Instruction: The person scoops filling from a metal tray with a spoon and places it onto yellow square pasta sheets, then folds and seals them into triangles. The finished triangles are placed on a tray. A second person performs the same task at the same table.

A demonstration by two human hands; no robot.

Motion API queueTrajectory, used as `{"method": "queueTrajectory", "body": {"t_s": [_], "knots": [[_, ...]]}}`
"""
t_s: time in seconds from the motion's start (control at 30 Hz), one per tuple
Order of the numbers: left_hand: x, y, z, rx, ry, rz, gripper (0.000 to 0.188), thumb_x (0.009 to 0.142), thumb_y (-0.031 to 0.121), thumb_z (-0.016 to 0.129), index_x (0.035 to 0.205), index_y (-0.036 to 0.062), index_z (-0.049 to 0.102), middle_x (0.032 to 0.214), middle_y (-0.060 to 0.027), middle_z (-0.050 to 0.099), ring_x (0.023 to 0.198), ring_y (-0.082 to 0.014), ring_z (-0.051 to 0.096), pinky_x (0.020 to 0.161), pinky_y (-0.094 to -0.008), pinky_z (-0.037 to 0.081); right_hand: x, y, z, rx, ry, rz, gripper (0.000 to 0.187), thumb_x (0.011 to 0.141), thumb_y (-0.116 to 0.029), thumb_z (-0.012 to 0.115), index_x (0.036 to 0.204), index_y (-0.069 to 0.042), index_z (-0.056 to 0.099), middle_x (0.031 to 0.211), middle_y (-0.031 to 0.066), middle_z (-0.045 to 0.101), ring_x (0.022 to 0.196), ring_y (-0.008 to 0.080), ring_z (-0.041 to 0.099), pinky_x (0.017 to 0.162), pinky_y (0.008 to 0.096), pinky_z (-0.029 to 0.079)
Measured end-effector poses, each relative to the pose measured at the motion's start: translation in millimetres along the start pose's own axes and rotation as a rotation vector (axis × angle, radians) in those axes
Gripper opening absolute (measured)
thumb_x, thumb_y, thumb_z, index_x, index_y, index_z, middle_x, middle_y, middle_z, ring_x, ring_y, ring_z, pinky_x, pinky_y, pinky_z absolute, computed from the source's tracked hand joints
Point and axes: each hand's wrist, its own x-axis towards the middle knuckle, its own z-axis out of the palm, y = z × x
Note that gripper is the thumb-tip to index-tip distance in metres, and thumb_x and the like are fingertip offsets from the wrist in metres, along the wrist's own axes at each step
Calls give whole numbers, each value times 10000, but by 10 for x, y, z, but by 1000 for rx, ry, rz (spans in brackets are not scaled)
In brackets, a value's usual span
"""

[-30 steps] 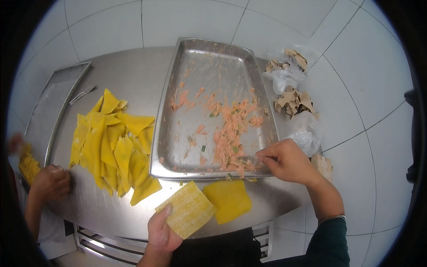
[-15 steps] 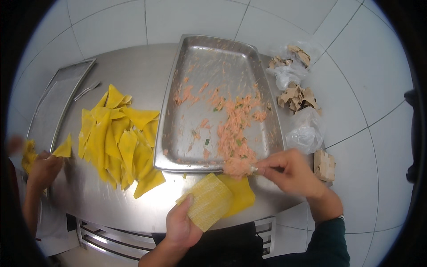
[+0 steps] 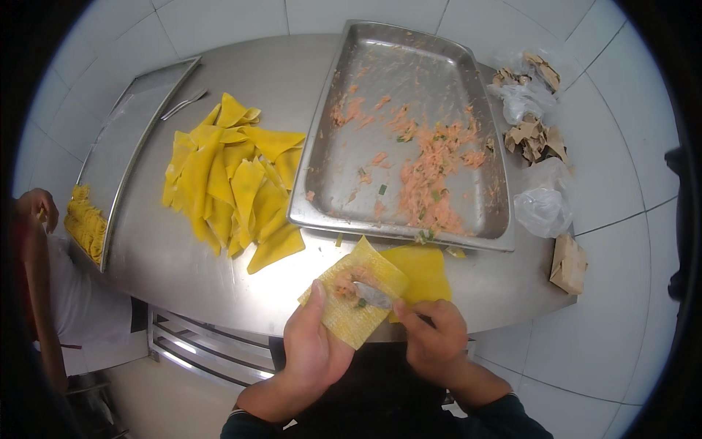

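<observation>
On my left palm and fingers (image 3: 314, 344) lies a square yellow dough wrapper (image 3: 358, 325), tilted, with my thumb over its edge. Pinkish filling with green bits (image 3: 342, 282) sits near the wrapper's middle. My right hand (image 3: 436, 336) grips a small metal utensil (image 3: 374, 295) with a smooth narrow head; whether it is a spoon or a spreader I cannot tell. Its head presses against the filling. Another yellow wrapper (image 3: 424, 271) lies on the table just behind my right hand. Beyond it, a deep steel pan (image 3: 365, 164) holds more pink filling (image 3: 431, 186).
Loose yellow wrappers (image 3: 234, 183) are heaped left of the pan. Farther left, a fork (image 3: 183, 104) lies beside a shallow metal tray (image 3: 135, 139) holding folded yellow pieces (image 3: 88, 223). A co-worker's hand (image 3: 38, 207) is near it. Torn brown paper (image 3: 537, 139) and plastic bags (image 3: 545, 201) lie right.
My right hand has brought the utensil and its filling from the pan's near edge onto the wrapper. The view has shifted, and the co-worker's hand has left the wrapper it was holding.
</observation>
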Motion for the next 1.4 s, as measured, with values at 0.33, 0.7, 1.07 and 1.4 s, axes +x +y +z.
{"method": "queueTrajectory", "body": {"t_s": [0.33, 0.7, 1.07, 1.4], "knots": [[-37, -88, -94, 64, -24, 35, 512, 1093, 342, 326, 1439, -34, 361, 1432, -223, 470, 1333, -350, 479, 1150, -494, 366, 140, 15, -153, 66, -54, -47, 549, 655, 85, 656, 1170, -89, 733, 819, 92, 603, 635, 249, 567, 558, 362, 453], [1, -65, -100, 12, 6, 95, 548, 1087, 377, 339, 1471, -14, 340, 1475, -210, 445, 1367, -342, 451, 1175, -478, 332, -77, 85, -115, 36, -43, -9, 441, 661, 78, 708, 1074, -72, 746, 793, 70, 612, 636, 248, 581, 586, 352, 463], [-117, -131, -79, 186, -119, 2, 604, 1095, 394, 300, 1473, -76, 322, 1453, -236, 447, 1360, -355, 447, 1169, -476, 331, -17, 31, 12, 220, -53, -190, 339, 724, -61, 784, 1054, -130, 753, 665, -16, 514, 575, 158, 561, 506, 303, 420], [-264, -322, -216, 448, -201, 100, 603, 922, 154, 734, 1393, -50, 418, 1300, -161, 576, 1223, -244, 573, 1078, -385, 444, 167, -138, -181, 201, 139, 55, 362, 679, -34, 825, 1030, -62, 740, 718, 52, 603, 547, 191, 558, 490, 306, 413]]}}
